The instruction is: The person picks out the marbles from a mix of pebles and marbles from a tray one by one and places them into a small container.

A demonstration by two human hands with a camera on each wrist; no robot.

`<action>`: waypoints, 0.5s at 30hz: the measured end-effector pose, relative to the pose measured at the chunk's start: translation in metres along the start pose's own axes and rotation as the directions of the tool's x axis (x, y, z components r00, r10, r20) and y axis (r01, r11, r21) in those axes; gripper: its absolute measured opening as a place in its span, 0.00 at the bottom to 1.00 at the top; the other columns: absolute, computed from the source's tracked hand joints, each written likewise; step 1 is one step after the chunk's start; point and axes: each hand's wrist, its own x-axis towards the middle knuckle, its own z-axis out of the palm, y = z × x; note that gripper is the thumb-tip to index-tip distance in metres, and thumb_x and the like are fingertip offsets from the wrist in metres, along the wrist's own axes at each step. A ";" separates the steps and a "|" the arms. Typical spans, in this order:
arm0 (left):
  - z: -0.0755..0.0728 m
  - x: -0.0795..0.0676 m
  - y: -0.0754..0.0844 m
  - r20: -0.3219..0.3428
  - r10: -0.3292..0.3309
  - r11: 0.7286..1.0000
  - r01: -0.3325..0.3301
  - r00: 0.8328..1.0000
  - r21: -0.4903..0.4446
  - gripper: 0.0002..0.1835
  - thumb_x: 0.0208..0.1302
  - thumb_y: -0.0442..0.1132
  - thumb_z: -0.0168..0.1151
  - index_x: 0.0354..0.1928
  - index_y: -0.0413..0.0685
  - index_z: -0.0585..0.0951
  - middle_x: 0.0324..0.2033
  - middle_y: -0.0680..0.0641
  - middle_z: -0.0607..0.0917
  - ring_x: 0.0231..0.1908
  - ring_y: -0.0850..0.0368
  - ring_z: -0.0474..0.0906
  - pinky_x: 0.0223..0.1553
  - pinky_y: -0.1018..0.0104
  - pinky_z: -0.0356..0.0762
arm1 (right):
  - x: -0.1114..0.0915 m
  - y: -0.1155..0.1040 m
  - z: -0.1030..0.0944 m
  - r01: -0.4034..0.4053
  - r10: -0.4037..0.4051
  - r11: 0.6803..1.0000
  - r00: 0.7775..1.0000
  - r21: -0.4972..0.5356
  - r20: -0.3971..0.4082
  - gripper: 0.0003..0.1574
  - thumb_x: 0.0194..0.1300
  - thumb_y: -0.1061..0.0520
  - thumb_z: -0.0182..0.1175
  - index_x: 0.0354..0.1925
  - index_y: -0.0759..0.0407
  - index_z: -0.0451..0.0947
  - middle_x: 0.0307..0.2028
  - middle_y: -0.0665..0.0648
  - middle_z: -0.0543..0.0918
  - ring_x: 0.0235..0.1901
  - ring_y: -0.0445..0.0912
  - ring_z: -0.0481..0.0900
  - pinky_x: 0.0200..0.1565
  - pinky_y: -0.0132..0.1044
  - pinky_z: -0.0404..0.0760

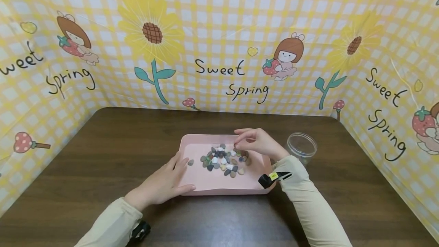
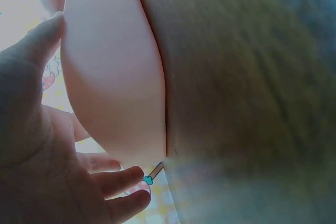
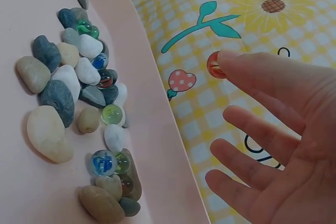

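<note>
A pink tray [image 1: 205,182] on the dark table holds a heap of pebbles [image 3: 50,132] in grey, white and tan, with several glass marbles [image 3: 103,162] among them. Over the tray's far right part, my right hand [image 1: 258,143] pinches a red marble [image 3: 216,65] between thumb and forefinger, its other fingers spread. My left hand [image 1: 161,182] rests at the tray's left edge, fingers relaxed, the thumb along the near rim. One grey pebble [image 1: 190,162] lies apart from the heap, near the left fingertips.
A round clear jar [image 1: 302,146] stands just right of the tray, close to my right wrist. Checked yellow cloth [image 1: 212,29] with printed flowers walls in the brown table [image 1: 137,132] at the back and both sides.
</note>
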 end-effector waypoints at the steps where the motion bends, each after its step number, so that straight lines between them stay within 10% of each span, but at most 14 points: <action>1: 0.000 0.000 0.000 0.004 -0.002 1.000 0.002 1.000 -0.001 0.46 0.58 0.67 0.53 0.68 0.38 0.62 0.68 0.27 0.54 0.63 0.31 0.63 0.59 0.43 0.66 | -0.001 -0.001 -0.001 0.002 -0.002 1.000 1.000 0.000 -0.004 0.12 0.57 0.55 0.66 0.40 0.56 0.84 0.64 0.57 0.70 0.68 0.51 0.63 0.66 0.53 0.61; 15: 0.000 0.001 -0.001 0.039 -0.017 1.000 0.017 0.999 -0.010 0.48 0.58 0.69 0.51 0.69 0.39 0.60 0.69 0.29 0.52 0.64 0.32 0.61 0.59 0.42 0.66 | -0.009 0.000 -0.007 0.013 -0.012 1.000 0.998 0.024 -0.055 0.12 0.57 0.55 0.66 0.40 0.57 0.84 0.64 0.56 0.72 0.67 0.52 0.64 0.65 0.55 0.61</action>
